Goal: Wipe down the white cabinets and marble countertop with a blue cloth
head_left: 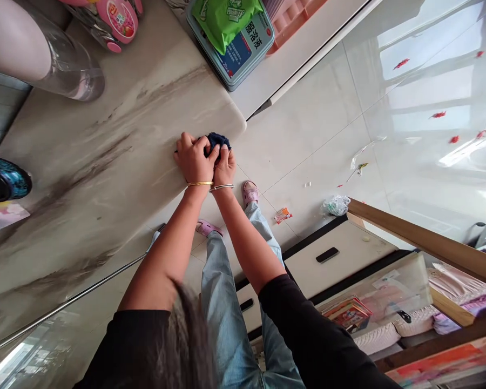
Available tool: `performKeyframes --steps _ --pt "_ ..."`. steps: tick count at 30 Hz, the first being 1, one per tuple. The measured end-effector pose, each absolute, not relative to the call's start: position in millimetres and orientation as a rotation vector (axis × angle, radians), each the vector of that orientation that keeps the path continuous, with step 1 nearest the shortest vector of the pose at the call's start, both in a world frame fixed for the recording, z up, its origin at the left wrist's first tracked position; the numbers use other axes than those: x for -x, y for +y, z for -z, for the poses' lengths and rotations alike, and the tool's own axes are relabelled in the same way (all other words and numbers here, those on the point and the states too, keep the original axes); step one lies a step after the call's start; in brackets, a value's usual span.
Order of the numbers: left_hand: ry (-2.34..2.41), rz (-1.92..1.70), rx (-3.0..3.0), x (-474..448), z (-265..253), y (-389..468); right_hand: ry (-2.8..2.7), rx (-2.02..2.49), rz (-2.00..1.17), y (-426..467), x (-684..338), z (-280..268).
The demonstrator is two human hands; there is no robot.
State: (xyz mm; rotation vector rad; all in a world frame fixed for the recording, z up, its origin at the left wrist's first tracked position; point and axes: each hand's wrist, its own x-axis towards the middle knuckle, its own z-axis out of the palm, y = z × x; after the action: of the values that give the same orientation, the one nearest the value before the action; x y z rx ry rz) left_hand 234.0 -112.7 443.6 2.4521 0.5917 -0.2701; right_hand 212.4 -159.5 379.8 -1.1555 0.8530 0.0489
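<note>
A bunched dark blue cloth (217, 140) is gripped between my two hands near the rounded corner of the marbled tabletop (154, 124). My left hand (195, 159), with a gold-coloured bangle at the wrist, has its fingers curled onto the cloth from the left. Pressed close beside it, my right hand (225, 166) wears a silver-coloured bangle and holds the cloth's lower right part. Both hands are closed, and they cover much of the cloth.
A blue-grey tin (263, 40) with a green packet (227, 16) on top stands past the table corner. At the upper left are a clear bottle (75, 70) and a pink container (121, 21). An orange wrapper (283, 215) and red scraps lie on the tiled floor.
</note>
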Motion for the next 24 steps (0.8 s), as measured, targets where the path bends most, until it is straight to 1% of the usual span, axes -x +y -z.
performKeyframes --steps 2,7,10,14,18,24 --pt "0.58 0.265 -2.442 -229.7 -443.3 -110.2 0.862 1.134 -0.069 -158.5 -209.2 -382.9" --pt "0.639 0.221 -2.437 -189.0 -447.4 -84.0 0.895 0.956 -0.267 -139.1 -174.8 -401.9" --pt "0.642 0.176 -2.371 -183.4 -450.6 -80.7 0.95 0.898 -0.23 -135.2 -171.4 -409.9" --pt "0.635 0.143 -2.332 -197.9 -451.2 -92.9 0.996 0.882 -0.199 -140.7 -181.6 -413.8" --pt "0.728 0.217 -2.347 -209.9 -448.0 -98.4 1.024 0.889 -0.195 -145.5 -187.9 -414.0" --pt "0.736 0.283 -2.372 -228.2 -443.1 -107.9 1.057 0.97 -0.159 -153.0 -208.7 -410.8"
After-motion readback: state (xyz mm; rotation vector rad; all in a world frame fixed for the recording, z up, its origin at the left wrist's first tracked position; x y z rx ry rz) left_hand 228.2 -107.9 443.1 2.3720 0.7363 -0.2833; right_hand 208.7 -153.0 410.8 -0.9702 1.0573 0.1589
